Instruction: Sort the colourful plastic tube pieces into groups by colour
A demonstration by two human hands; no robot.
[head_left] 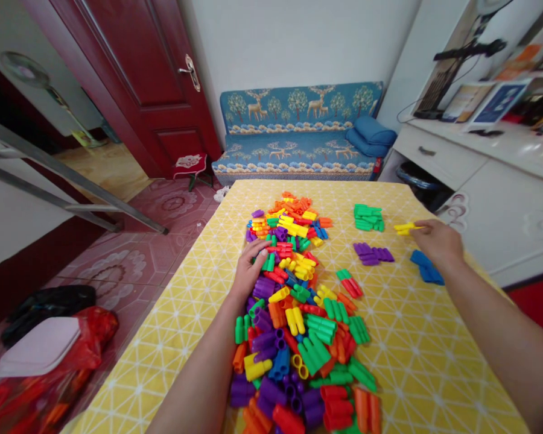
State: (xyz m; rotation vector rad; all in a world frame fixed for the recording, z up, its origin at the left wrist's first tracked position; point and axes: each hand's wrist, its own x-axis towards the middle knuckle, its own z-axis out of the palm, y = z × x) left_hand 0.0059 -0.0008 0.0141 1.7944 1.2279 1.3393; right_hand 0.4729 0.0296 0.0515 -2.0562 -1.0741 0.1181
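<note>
A long pile of plastic pieces (294, 301) in red, orange, yellow, green, blue and purple runs down the middle of the table. My left hand (250, 265) rests at the pile's left edge, thumb and fingers around a green piece (269, 260). On the right, my right hand (438, 241) pinches a yellow piece (405, 229) just over the cloth. Left of it lie a green group (368, 217) and a purple group (373, 254). Blue pieces (426, 267) sit beneath my right wrist. A green and red piece (350, 283) lies beside the pile.
The table (185, 313) has a yellow patterned cloth. Behind it stands a blue sofa (298, 144); a white cabinet (516, 199) is at the right. Metal ladder-like bars (90, 208), a small stool (192, 166) and bags (90, 337) are on the left.
</note>
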